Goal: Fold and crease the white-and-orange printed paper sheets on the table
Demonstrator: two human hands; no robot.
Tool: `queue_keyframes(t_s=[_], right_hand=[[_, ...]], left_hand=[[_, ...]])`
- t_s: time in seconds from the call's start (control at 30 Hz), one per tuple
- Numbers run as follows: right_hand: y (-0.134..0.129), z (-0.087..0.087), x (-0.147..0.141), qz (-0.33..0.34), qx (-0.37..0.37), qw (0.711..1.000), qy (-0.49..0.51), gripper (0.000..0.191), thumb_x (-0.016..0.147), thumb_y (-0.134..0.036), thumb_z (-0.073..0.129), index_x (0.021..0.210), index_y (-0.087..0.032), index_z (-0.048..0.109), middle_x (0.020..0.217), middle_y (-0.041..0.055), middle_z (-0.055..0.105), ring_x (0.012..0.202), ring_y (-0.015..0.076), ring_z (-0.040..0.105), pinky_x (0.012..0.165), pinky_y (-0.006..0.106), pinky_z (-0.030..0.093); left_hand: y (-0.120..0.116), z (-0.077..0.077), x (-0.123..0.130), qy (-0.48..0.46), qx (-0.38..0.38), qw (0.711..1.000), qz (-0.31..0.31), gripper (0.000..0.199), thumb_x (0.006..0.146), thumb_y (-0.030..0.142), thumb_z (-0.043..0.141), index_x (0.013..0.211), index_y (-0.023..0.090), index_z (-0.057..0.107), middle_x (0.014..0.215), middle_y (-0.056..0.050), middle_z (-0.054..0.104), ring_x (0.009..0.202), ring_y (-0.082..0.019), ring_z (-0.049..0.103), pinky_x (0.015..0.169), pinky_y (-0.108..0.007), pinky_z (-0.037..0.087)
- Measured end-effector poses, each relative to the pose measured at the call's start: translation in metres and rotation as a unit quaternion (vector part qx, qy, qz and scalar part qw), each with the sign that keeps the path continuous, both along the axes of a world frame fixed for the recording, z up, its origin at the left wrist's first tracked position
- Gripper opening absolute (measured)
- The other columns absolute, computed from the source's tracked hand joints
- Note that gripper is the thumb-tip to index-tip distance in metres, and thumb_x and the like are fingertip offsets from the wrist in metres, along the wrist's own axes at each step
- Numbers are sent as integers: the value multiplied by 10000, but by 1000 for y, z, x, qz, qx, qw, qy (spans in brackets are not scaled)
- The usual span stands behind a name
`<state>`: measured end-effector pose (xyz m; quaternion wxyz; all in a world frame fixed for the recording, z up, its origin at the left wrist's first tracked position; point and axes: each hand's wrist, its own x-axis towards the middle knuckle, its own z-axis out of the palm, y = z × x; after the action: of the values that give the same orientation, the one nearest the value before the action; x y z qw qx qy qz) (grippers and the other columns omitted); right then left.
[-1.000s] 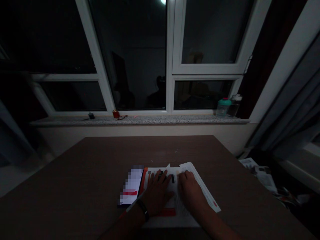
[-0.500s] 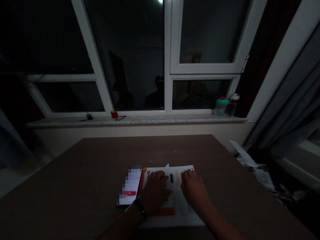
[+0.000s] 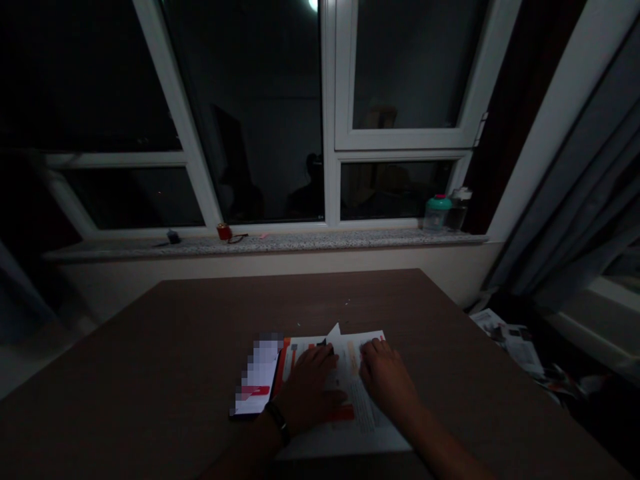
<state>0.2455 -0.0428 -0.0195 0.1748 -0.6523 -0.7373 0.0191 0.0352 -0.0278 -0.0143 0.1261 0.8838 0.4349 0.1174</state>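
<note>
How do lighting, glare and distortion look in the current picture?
Head view: dim overall, darkest at lower right; head view: the phone shines brightly, its left edge pixelated; head view: a glare spot sits at the top edge; head view: the window frame splays outward toward the top, perhaps lens stretch; head view: the paper's fine print is unreadable.

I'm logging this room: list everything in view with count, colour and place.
Glass window: 1, white frame, background
Stone sill: 1, grey, under window
Small cylinder: 1, red, sill left
Squat object: 1, dark, sill left
Plastic bottles: 2, teal-lidded, white-lidded, sill right
Curtain: 1, bluish, far right
Wooden table: 1, brown, foreground
Printed papers: uncounted, white and orange, on table
Lit phone: 1, black, left of printed papers
Loose papers: uncounted, white, right of table
Wristband: 1, black, left wrist
Left hand, right hand: 2, on printed papers
</note>
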Motion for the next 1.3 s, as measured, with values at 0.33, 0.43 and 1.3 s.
queue_keyframes(t_s=[0.33, 0.43, 1.3], right_hand=[[2, -1, 4, 14, 15, 999, 33, 219, 890, -164, 439, 1001, -180, 628, 1023, 102, 617, 1086, 267, 521, 948, 363, 344], [3, -2, 7, 32, 26, 997, 67, 213, 884, -176, 453, 1022, -181, 615, 1026, 91, 617, 1056, 251, 533, 943, 353, 345], [15, -10, 22, 80, -33, 937, 338, 54, 796, -243, 591, 798, -195, 565, 689, -15, 575, 642, 152, 553, 599, 231, 394]], left_hand=[[-3, 5, 0, -18, -20, 999, -32, 889, 738, 725, 634, 1416, 190, 423, 1517, -148, 321, 1392, -371, 262, 1111, -551, 289], [-4, 8, -1, -16, -22, 998, -51, 867, 767, 721, 603, 1428, 195, 407, 1533, -138, 295, 1409, -362, 226, 1118, -546, 275], [2, 4, -4, -98, 12, 989, -112, 536, 848, 431, 692, 1319, 248, 512, 1408, -83, 489, 1296, -286, 431, 1086, -460, 370]])
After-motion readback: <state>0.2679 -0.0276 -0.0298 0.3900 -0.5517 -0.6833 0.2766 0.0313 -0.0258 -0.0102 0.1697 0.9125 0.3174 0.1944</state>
